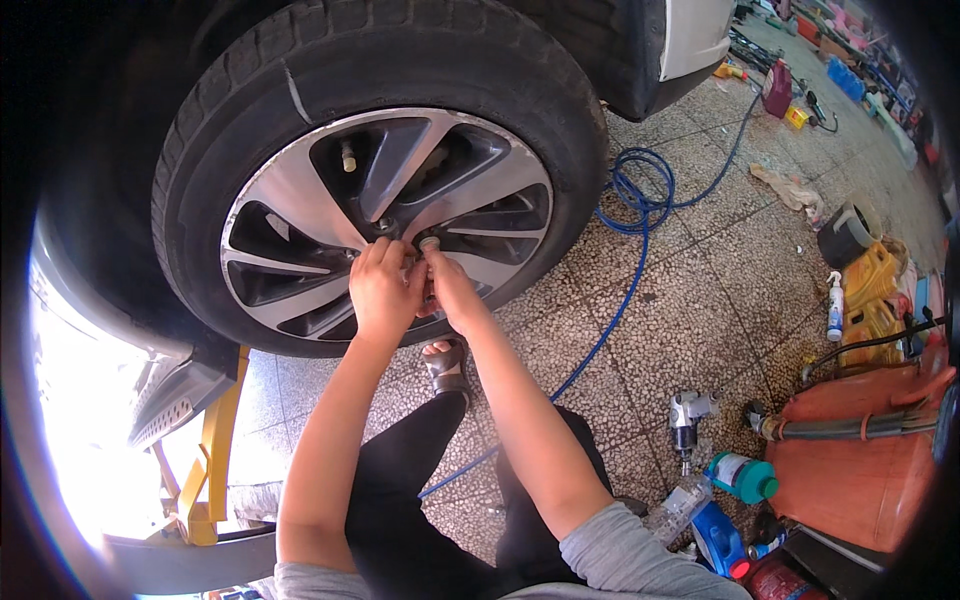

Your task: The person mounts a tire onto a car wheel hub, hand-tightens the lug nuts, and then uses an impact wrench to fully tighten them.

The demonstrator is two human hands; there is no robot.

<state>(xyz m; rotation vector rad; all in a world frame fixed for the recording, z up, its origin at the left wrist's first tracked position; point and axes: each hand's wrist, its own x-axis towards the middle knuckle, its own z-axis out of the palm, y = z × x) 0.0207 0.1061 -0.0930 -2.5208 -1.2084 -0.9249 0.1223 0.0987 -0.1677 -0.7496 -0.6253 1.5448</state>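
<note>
A car wheel (pixel 305 195) with a silver and dark-grey alloy rim stands in front of me, its black tire carrying a white mark at the top. Both of my hands are close together at the lower part of its hub. My left hand (pixel 383 287) has its fingers curled at the hub, and what they hold, if anything, is hidden. My right hand (pixel 452 288) pinches a small round metal lug nut (pixel 429 243) beside the hub, between two spokes. The center of the hub is partly covered by my fingers.
A blue air hose (pixel 640 275) coils across the speckled tile floor. An impact wrench (pixel 688 420), bottles and an orange container (pixel 850 450) lie at right. A yellow lift arm (pixel 218 430) stands at left. My sandalled foot (pixel 446 368) is below the wheel.
</note>
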